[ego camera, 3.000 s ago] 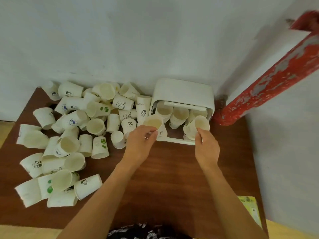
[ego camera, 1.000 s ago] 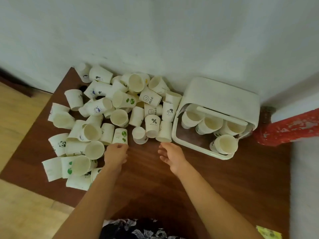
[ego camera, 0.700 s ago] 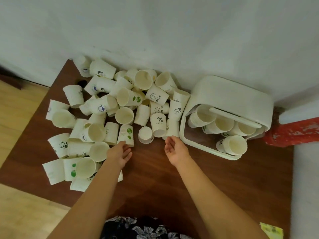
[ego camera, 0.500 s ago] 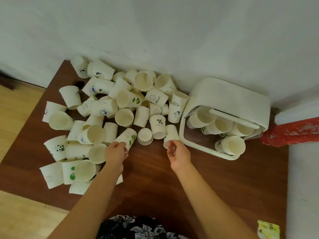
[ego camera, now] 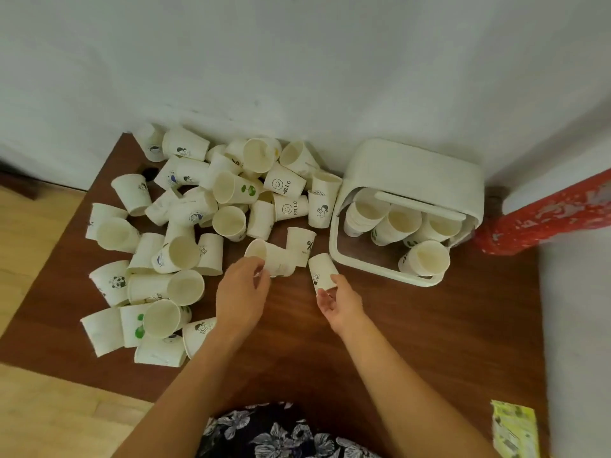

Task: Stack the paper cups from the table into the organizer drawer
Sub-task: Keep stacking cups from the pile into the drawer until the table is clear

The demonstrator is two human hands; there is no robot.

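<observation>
A heap of several white printed paper cups (ego camera: 185, 226) covers the left half of the brown table (ego camera: 413, 342). The white organizer (ego camera: 416, 173) stands at the back right, its drawer (ego camera: 334, 256) pulled open with stacks of cups (ego camera: 401, 223) inside. My left hand (ego camera: 241, 292) grips a tilted cup (ego camera: 272, 257) at its mouth. My right hand (ego camera: 340, 300) holds an upside-down cup (ego camera: 322, 271) by its rim, just left of the drawer front.
A white wall runs right behind the cups and organizer. A red peeling post (ego camera: 549, 216) leans in at the right. A yellow-green packet (ego camera: 512, 428) lies at the table's near right corner. Wooden floor shows past the left edge.
Both hands reached into the near edge of the heap and each closed on a cup; the cups have been drawn toward me, the left one tipped on its side.
</observation>
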